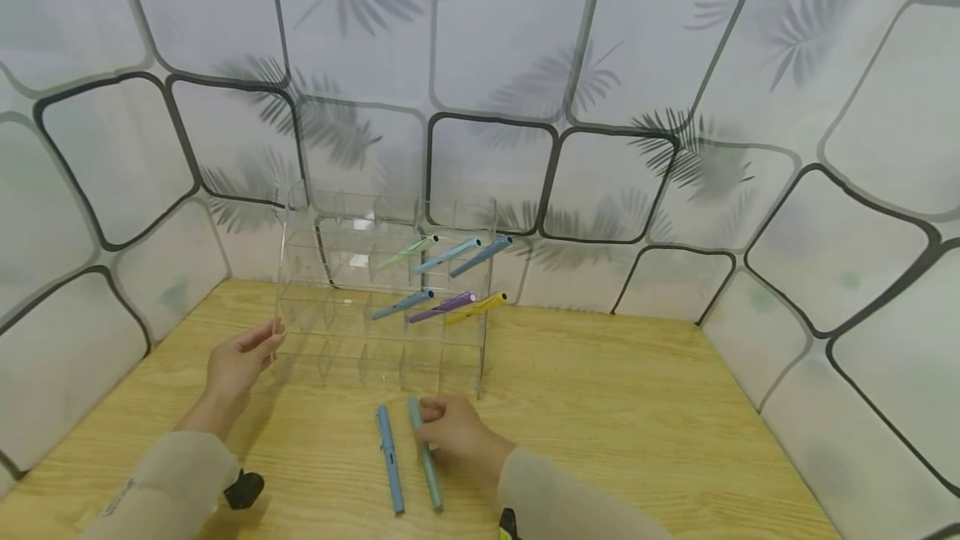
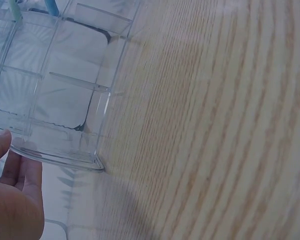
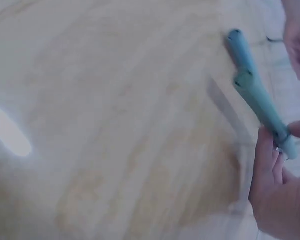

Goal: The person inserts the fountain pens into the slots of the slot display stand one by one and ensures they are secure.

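My left hand [image 1: 236, 363] grips the left side edge of a clear acrylic display rack [image 1: 281, 273]; in the left wrist view the thumb and fingers of that hand [image 2: 16, 200] lie either side of the rim. With thumb and fingers, my right hand [image 1: 461, 433] pinches a pale green pen [image 1: 429, 469] near its far end. In the right wrist view the green pen [image 3: 260, 100] has its near end appearing raised off the table. Just left of it, a blue pen [image 1: 391, 461] lies on the wood.
Tilted pens rest in two rack tiers: light green [image 1: 408, 252], light blue [image 1: 447, 257] and blue [image 1: 482, 257] above; blue [image 1: 402, 305], purple [image 1: 442, 308] and yellow [image 1: 477, 307] below. Patterned curtain [image 1: 495, 173] surrounds the wooden table [image 1: 622, 415] behind and at both sides.
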Motion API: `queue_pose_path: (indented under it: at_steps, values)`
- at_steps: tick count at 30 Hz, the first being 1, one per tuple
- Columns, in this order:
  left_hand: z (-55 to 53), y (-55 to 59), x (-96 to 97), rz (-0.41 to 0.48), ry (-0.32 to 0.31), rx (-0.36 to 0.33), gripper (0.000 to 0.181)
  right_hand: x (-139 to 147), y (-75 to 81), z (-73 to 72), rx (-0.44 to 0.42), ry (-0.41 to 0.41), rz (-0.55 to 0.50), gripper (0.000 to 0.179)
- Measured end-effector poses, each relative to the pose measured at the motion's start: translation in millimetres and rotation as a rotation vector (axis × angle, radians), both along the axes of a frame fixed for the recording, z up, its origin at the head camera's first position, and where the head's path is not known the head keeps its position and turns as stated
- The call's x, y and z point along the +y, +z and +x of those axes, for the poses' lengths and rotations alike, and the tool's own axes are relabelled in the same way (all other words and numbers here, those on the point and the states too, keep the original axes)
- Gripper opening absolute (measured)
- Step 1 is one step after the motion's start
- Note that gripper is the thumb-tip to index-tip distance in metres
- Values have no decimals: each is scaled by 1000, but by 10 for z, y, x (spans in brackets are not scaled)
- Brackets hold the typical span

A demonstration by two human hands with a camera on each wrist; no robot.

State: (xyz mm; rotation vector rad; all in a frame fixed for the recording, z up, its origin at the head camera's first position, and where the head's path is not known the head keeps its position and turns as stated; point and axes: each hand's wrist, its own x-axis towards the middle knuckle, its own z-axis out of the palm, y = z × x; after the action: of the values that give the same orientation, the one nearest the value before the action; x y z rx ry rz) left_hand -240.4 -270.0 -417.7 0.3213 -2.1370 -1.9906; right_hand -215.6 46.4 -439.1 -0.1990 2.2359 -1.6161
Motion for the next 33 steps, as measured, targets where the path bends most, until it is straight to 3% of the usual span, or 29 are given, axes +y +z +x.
queue_pose_path:
  at_steps: [4,9,15,19,25,33]
  values:
    - [-1,-5,1,4,5,2,51,82,46,-64,-161,41,-247,57]
    - [2,-5,2,-6,0,-8,52,169,52,-158,-184,56,-415,51]
    - [3,-8,-3,-11,-3,-6,53,226,97,-192,-123,45,-522,28]
    - [-3,-17,-8,-26,-3,-6,54,238,116,-200,-40,-24,-551,13]
    - [-2,-22,-14,-32,-12,3,55,236,128,-211,136,-151,-492,24]
    - [-1,-10,-6,-6,-12,9,54,248,191,-219,248,-330,-483,32]
